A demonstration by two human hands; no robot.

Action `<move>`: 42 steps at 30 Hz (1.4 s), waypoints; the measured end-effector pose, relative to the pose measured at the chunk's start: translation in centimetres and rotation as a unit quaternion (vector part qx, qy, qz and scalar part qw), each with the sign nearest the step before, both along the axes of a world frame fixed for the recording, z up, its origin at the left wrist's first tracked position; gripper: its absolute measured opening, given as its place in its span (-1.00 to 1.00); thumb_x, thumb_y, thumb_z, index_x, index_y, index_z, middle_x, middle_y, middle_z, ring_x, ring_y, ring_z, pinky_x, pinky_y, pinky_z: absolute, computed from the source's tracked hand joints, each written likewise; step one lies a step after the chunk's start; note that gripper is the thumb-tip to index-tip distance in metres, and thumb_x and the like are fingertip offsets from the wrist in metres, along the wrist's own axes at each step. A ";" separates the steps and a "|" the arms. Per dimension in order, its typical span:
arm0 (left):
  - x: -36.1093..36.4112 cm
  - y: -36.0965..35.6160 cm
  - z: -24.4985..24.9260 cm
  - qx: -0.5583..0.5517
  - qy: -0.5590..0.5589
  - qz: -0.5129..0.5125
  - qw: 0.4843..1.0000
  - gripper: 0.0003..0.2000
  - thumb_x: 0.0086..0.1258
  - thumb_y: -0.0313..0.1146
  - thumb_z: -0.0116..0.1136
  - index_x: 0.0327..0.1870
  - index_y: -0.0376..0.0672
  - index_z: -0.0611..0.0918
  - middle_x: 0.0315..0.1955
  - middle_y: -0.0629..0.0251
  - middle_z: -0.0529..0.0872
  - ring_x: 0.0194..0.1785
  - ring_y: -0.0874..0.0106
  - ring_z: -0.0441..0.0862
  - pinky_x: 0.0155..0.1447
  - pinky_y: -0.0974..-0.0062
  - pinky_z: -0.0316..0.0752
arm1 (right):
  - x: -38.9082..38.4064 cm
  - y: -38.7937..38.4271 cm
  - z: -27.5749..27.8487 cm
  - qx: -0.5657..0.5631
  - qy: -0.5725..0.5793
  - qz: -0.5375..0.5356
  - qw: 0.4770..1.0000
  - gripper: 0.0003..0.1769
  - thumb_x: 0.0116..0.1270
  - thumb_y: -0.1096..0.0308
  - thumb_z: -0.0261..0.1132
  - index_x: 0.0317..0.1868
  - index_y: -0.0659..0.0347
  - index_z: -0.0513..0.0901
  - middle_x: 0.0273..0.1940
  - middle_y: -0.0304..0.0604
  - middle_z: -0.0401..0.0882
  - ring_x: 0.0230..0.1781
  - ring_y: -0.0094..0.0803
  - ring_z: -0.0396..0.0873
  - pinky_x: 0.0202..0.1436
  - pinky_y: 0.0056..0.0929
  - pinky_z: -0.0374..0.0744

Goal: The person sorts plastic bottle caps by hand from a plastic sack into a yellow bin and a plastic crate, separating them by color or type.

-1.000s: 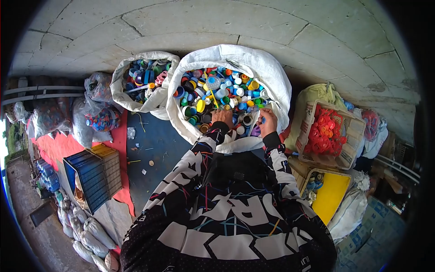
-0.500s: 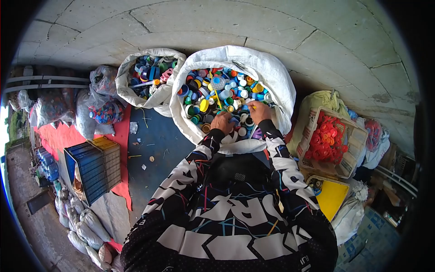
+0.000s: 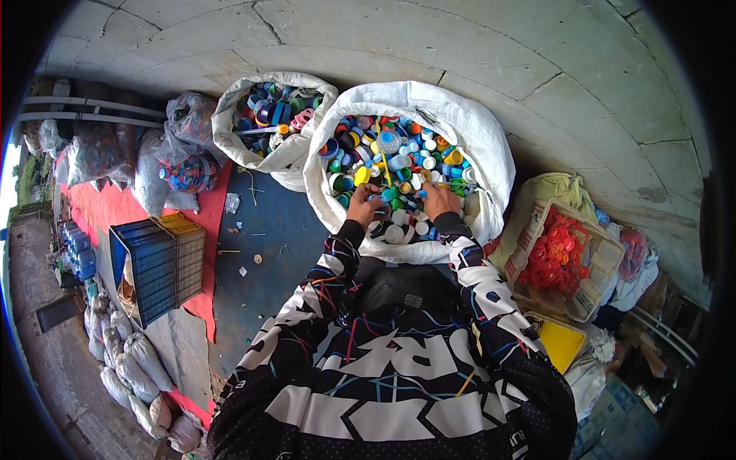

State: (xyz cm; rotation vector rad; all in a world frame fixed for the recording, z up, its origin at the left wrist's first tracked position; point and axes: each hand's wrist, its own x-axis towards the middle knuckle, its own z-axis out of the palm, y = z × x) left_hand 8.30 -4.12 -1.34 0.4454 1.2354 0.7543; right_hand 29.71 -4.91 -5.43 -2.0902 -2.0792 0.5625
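Lg sack (image 3: 494, 153): white, rim rolled outward, mixed-colour caps (image 3: 406, 157) inside, i.e. the items being handled. Both hands inside rim, nr the near edge, well apart from the far edge.

L hand (image 3: 364, 205): over near L part of sack; fingers bent, a lt-blue cap (image 3: 378, 199) at fingertips. Pinched or merely touched: cannot tell. Yellow cap (image 3: 362, 176) just beyond.

R hand (image 3: 439, 201): to the R of L hand, gap between; fingers bent down toward caps, tips partly hidden. Spread or pinching: cannot tell.

Yellow stick (image 3: 384, 165) lies on caps, beyond L hand. White cap (image 3: 394, 234) nr sack's near edge.

Sm. sack (image 3: 224, 126), also w/ caps, just beside lg sack's L edge. R side: crate (image 3: 608, 268) w/ red pcs (image 3: 553, 253). L side: blue/yellow bin (image 3: 169, 272) nr R edge of red sheet (image 3: 88, 207).
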 end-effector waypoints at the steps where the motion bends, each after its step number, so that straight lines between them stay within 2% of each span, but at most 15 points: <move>1: 0.1 0.2 0.1 -0.014 -0.012 0.005 1.000 -0.84 0.15 -0.54 0.08 -0.27 -0.18 0.43 -0.31 0.25 0.54 -0.33 0.36 0.64 -0.31 0.31 0.64 | 0.2 -0.1 0.9 -0.011 0.049 -0.004 0.999 -0.81 0.09 0.29 0.35 -0.28 0.08 0.57 -0.39 -0.05 0.63 -0.35 -0.04 0.62 -0.33 -0.11 0.54; 5: 0.0 1.3 -1.6 -0.032 -0.106 -0.009 0.994 -0.85 0.14 -0.48 0.13 -0.26 -0.14 0.49 -0.33 0.30 0.54 -0.32 0.39 0.59 -0.28 0.38 0.59 | 0.9 -1.0 0.8 0.015 0.189 -0.078 0.979 -0.67 0.09 0.25 0.42 -0.17 0.14 0.56 -0.41 -0.09 0.63 -0.36 -0.17 0.63 -0.33 -0.28 0.54; 8: 1.2 2.7 -1.3 -0.065 -0.024 -0.023 0.997 -0.84 0.13 -0.39 0.24 -0.34 -0.11 0.50 -0.40 0.36 0.54 -0.38 0.40 0.58 -0.30 0.41 0.55 | 1.8 -2.2 -0.7 0.023 0.336 -0.175 0.925 -0.72 0.14 0.24 0.38 -0.20 0.17 0.56 -0.39 -0.07 0.64 -0.40 -0.13 0.63 -0.28 -0.24 0.54; 10: 1.9 3.4 -2.5 0.066 0.173 -0.136 0.973 -0.76 0.09 -0.23 0.35 -0.35 -0.13 0.57 -0.51 0.34 0.60 -0.43 0.40 0.58 -0.28 0.41 0.53 | 2.8 -3.0 -0.6 0.031 0.371 -0.196 0.907 -0.72 0.15 0.26 0.36 -0.22 0.25 0.57 -0.41 -0.13 0.64 -0.44 -0.29 0.61 -0.28 -0.35 0.54; 12: 2.8 4.2 -3.0 0.244 0.386 -0.252 0.853 -0.71 0.06 -0.15 0.38 -0.32 -0.13 0.62 -0.55 0.30 0.62 -0.45 0.37 0.60 -0.24 0.38 0.55 | 3.6 -4.0 -0.6 0.066 0.344 -0.201 0.915 -0.73 0.17 0.27 0.35 -0.22 0.26 0.57 -0.42 -0.16 0.63 -0.46 -0.35 0.59 -0.29 -0.38 0.53; 17: 5.8 5.8 -4.2 0.249 0.483 -0.304 0.782 -0.61 0.00 -0.22 0.38 -0.10 -0.08 0.66 -0.34 0.10 0.70 -0.14 0.10 0.65 -0.04 0.23 0.55 | 5.2 -4.8 1.7 -0.056 0.674 -0.356 0.644 -0.91 0.09 0.51 0.25 -0.37 0.22 0.51 -0.57 -0.29 0.39 -0.70 -0.60 0.24 -0.56 -0.51 0.34; 21: 6.7 6.2 -5.0 0.248 0.509 -0.339 0.751 -0.61 -0.02 -0.29 0.40 -0.12 -0.17 0.64 -0.11 0.05 0.62 -0.06 0.08 0.60 -0.04 0.20 0.54 | 6.2 -3.9 3.6 -0.052 0.753 -0.315 0.575 -0.75 0.03 0.55 0.12 -0.21 0.26 0.46 -0.51 -0.19 0.40 -0.64 -0.49 0.32 -0.49 -0.46 0.38; 25: 6.6 5.8 -4.8 0.250 0.519 -0.329 0.748 -0.58 -0.04 -0.28 0.41 -0.12 -0.21 0.62 -0.17 0.00 0.61 -0.12 0.06 0.60 -0.06 0.19 0.53 | 7.5 -2.6 2.6 -0.097 0.823 -0.269 0.491 -0.85 0.15 0.37 0.14 -0.26 0.21 0.47 -0.50 -0.17 0.41 -0.58 -0.39 0.38 -0.46 -0.42 0.40; 28: 5.6 5.5 -4.1 0.263 0.493 -0.316 0.767 -0.56 -0.05 -0.27 0.41 -0.11 -0.22 0.62 -0.19 0.02 0.61 -0.12 0.07 0.61 -0.05 0.20 0.53 | 7.2 -0.5 3.3 -0.134 0.777 -0.382 0.482 -0.77 0.22 0.20 0.26 -0.33 0.18 0.45 -0.51 -0.21 0.39 -0.58 -0.42 0.40 -0.50 -0.43 0.40; 30: 5.1 4.7 -3.2 0.251 0.483 -0.293 0.786 -0.53 -0.06 -0.19 0.43 -0.12 -0.23 0.64 -0.23 0.01 0.65 -0.14 0.08 0.62 -0.04 0.22 0.52 | 7.1 1.5 2.3 -0.156 0.628 -0.380 0.661 -0.67 0.11 0.11 0.43 -0.38 0.15 0.51 -0.53 -0.30 0.46 -0.56 -0.46 0.45 -0.51 -0.46 0.42; 32: 4.2 4.2 -2.9 0.273 0.471 -0.268 0.795 -0.52 -0.07 -0.15 0.44 -0.12 -0.23 0.65 -0.25 -0.01 0.67 -0.16 0.08 0.64 -0.04 0.23 0.52 | 6.3 3.6 -0.5 -0.073 0.392 -0.265 0.878 -0.71 0.08 0.13 0.44 -0.35 0.17 0.64 -0.54 -0.24 0.54 -0.55 -0.42 0.49 -0.45 -0.43 0.48; 33: 3.8 3.9 -2.2 0.265 0.459 -0.266 0.805 -0.49 -0.07 -0.07 0.44 -0.14 -0.24 0.66 -0.27 -0.02 0.69 -0.18 0.11 0.65 -0.04 0.25 0.53 | 5.7 4.6 -0.3 -0.038 0.265 -0.197 0.943 -0.76 0.07 0.16 0.43 -0.33 0.12 0.71 -0.49 -0.15 0.61 -0.53 -0.36 0.54 -0.38 -0.39 0.51; 37: 2.4 1.9 0.4 0.153 0.358 -0.209 0.897 -0.47 -0.01 0.08 0.40 -0.25 -0.28 0.69 -0.37 0.07 0.70 -0.34 0.30 0.67 -0.19 0.39 0.53 | 3.2 8.7 -1.6 -0.085 0.165 -0.123 0.975 -0.75 0.10 0.14 0.39 -0.31 0.10 0.71 -0.33 -0.12 0.69 -0.31 -0.18 0.64 -0.24 -0.28 0.57; 39: 1.8 0.8 0.8 0.008 0.178 -0.126 0.976 -0.59 0.09 -0.05 0.40 -0.29 -0.26 0.62 -0.51 0.30 0.61 -0.58 0.54 0.51 -0.47 0.57 0.39 | 1.7 10.2 -0.3 -0.120 0.092 -0.110 0.982 -0.74 0.11 0.11 0.38 -0.30 0.10 0.71 -0.30 -0.11 0.69 -0.24 -0.15 0.65 -0.18 -0.24 0.58; 42: 1.0 -1.1 0.9 -0.077 -0.011 -0.015 0.997 -0.73 0.18 -0.25 0.37 -0.35 -0.19 0.53 -0.61 0.50 0.45 -0.66 0.67 0.31 -0.58 0.69 0.19 | 0.7 11.3 -0.6 -0.129 0.064 -0.103 0.984 -0.71 0.10 0.09 0.39 -0.35 0.15 0.69 -0.39 -0.07 0.68 -0.31 -0.13 0.65 -0.19 -0.24 0.58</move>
